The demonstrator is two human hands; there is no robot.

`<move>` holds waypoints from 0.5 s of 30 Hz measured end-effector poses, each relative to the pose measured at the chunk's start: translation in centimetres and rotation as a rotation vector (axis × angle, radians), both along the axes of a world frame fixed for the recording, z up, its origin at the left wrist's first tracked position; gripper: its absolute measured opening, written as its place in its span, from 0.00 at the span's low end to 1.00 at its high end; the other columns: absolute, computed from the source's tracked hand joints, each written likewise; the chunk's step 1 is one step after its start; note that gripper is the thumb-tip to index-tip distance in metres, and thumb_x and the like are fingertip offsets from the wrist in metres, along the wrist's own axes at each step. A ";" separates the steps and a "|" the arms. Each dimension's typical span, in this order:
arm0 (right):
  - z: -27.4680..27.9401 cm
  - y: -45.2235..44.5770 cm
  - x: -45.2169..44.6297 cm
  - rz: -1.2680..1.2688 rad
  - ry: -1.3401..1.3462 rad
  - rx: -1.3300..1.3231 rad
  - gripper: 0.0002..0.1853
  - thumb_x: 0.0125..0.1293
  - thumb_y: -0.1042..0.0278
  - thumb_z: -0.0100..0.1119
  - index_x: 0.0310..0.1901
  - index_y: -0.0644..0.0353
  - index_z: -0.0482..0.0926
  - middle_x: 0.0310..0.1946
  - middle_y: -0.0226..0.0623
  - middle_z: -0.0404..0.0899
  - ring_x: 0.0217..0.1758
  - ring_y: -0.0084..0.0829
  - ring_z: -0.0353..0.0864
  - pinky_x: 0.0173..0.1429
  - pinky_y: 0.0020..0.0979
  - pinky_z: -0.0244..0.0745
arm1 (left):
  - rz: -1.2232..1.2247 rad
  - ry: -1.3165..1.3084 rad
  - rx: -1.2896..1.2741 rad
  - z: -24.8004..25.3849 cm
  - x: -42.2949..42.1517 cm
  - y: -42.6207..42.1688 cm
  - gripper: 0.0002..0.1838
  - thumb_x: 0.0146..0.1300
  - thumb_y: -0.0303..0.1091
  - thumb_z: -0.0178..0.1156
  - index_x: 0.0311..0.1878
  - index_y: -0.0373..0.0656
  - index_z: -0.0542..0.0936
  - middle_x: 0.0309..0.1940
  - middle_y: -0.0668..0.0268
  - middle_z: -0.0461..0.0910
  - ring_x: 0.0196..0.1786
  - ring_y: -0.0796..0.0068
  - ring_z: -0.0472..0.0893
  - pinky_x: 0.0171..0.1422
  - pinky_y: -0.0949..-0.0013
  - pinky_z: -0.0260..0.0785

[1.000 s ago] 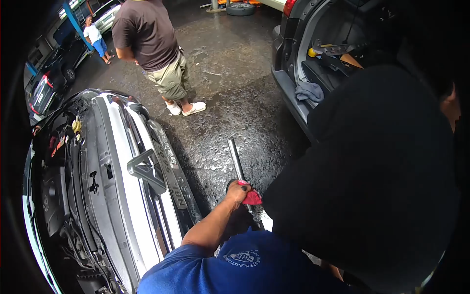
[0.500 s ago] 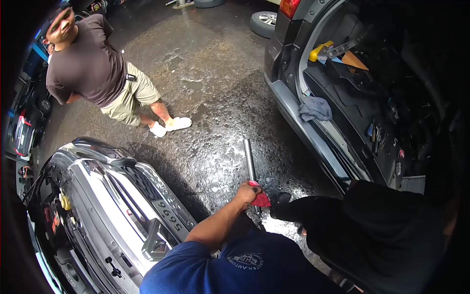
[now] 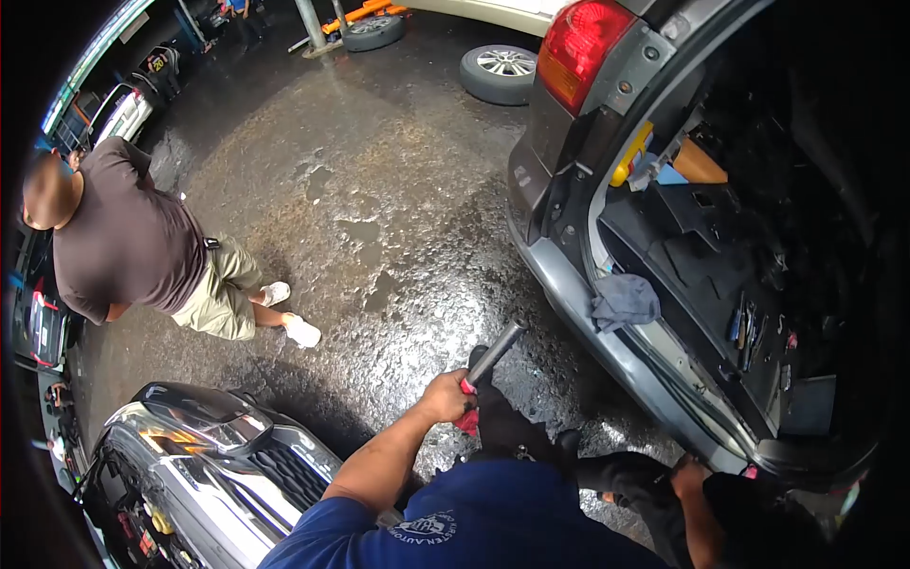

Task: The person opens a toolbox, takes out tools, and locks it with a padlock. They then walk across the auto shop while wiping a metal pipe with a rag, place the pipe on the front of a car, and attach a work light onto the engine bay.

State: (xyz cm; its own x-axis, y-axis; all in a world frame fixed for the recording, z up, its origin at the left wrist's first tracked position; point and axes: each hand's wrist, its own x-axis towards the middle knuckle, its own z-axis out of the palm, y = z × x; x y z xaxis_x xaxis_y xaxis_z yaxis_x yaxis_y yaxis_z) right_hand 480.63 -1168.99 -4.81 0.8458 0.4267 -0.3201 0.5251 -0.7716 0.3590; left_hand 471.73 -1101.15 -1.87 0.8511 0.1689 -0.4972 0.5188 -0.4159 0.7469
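Observation:
My left hand [image 3: 448, 396] is closed around a grey metal tube [image 3: 497, 353], with a red cloth [image 3: 466, 423] bunched between palm and tube. The tube slants up and to the right, its round end facing away from me. Its lower end is hidden behind my hand and the cloth. Below the tube, a black-clad leg [image 3: 507, 417] stretches over the wet floor. My blue sleeve and shirt [image 3: 512, 512] fill the bottom of the view. My right hand does not show.
At right, a co-worker in black rests a hand [image 3: 690, 474] on a knee. An open-backed grey car [image 3: 569, 275] holds tools [image 3: 749, 332] and a grey rag [image 3: 626, 302]. Another car [image 3: 237, 455] is at lower left. A person [image 3: 133, 228] stands left; a wheel [image 3: 500, 74] lies behind.
My left hand has moved left with the tube, which now tilts to the right. The view has shifted. The standing person's head has turned, and the co-worker's hand has come into view.

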 end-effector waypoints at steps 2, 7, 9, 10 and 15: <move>-3.0 -0.6 -3.3 0.211 0.095 0.021 0.16 0.58 0.63 0.56 0.45 0.61 0.81 0.36 0.43 0.84 0.37 0.43 0.84 0.47 0.46 0.78 | 0.031 0.090 0.005 1.3 3.2 3.4 0.21 0.49 0.38 0.67 0.47 0.42 0.79 0.37 0.47 0.82 0.45 0.47 0.81 0.50 0.55 0.74; -5.5 18.2 4.6 -0.578 0.767 0.322 0.16 0.60 0.62 0.56 0.46 0.61 0.80 0.37 0.43 0.83 0.38 0.42 0.84 0.47 0.45 0.78 | 0.029 0.132 0.169 4.8 9.4 13.0 0.19 0.49 0.38 0.67 0.45 0.44 0.80 0.37 0.49 0.82 0.45 0.47 0.81 0.51 0.54 0.73; -5.5 25.5 10.8 -0.660 0.835 0.381 0.16 0.61 0.62 0.55 0.47 0.61 0.80 0.38 0.43 0.83 0.38 0.41 0.83 0.48 0.45 0.77 | 0.087 0.131 0.126 5.8 10.7 16.6 0.18 0.48 0.38 0.67 0.44 0.44 0.80 0.37 0.49 0.82 0.45 0.47 0.81 0.51 0.53 0.73; -5.3 29.0 14.0 -0.669 0.852 0.405 0.16 0.62 0.62 0.55 0.47 0.61 0.80 0.38 0.43 0.83 0.38 0.41 0.83 0.48 0.45 0.77 | 0.148 0.125 0.096 5.9 11.4 18.7 0.18 0.48 0.38 0.68 0.43 0.44 0.80 0.36 0.50 0.82 0.45 0.47 0.81 0.51 0.53 0.73; -5.3 47.1 28.1 -0.644 0.902 0.483 0.16 0.64 0.61 0.54 0.48 0.61 0.79 0.40 0.43 0.83 0.39 0.40 0.83 0.49 0.44 0.77 | 0.285 0.070 0.072 2.9 14.9 29.3 0.17 0.48 0.37 0.70 0.40 0.43 0.80 0.35 0.51 0.83 0.42 0.49 0.82 0.48 0.55 0.74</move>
